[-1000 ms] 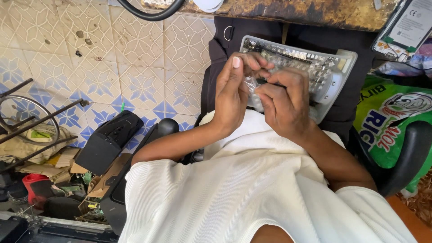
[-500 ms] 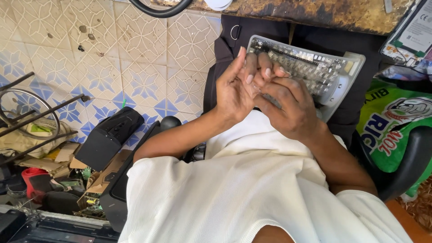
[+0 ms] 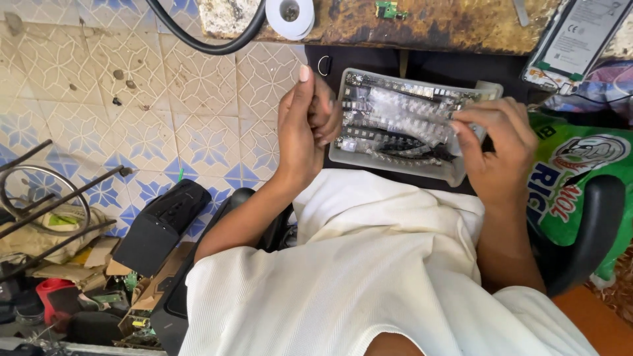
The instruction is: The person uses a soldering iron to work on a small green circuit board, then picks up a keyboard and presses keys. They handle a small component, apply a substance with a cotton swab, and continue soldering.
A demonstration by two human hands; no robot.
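- One clear plastic tray (image 3: 402,158) sits on the person's lap, against the dark cloth below the table (image 3: 409,23) edge. Its long axis runs left to right across the view, tilting slightly down toward the right.
- The tray is packed with small parts in clear wrappers, laid in rows along that same long axis; they are too small and crowded to count.
- The right hand (image 3: 498,155) is at the tray's right end, its grip closed with thumb and fingertips pinched on a clear wrapped strip (image 3: 422,122) that lies across the tray top.
- The left hand (image 3: 303,128) stands upright just beside the tray's left end, thumb pointing up, fingers curled inward. I cannot tell whether it holds something small or touches the tray.
- Two hands in all, both the person's own, coming out of a white garment (image 3: 369,277).
- On the table: one white roll of tape (image 3: 291,14), one small green circuit board (image 3: 388,9), and one opened phone (image 3: 580,39) lying face down at the right corner.
- One black cable (image 3: 198,41) loops down over the patterned tile floor (image 3: 132,99).
- One green printed bag (image 3: 570,175) lies to the right, beside a black chair arm (image 3: 590,231).
- At the lower left, one black device (image 3: 161,227) lies among a heap of scrap.
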